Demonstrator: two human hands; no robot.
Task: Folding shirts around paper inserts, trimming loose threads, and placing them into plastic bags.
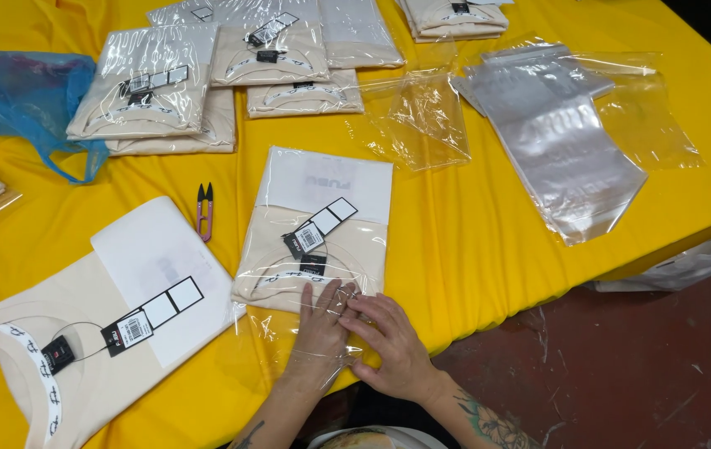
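Both hands, left hand [322,328] and right hand [393,345], press flat with fingers [332,296] spread apart on the open flap of the clear bag holding the folded cream T-shirt [314,233] just ahead; smoothing evenly likely avoids creases.

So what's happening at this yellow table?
A person presses both hands, left hand and right hand, on the open end of a clear bag holding a folded cream shirt with hang tags. Another tagged shirt lies unbagged to the left, beside small snips. Bagged shirts are stacked farther back, with empty bags on the right.
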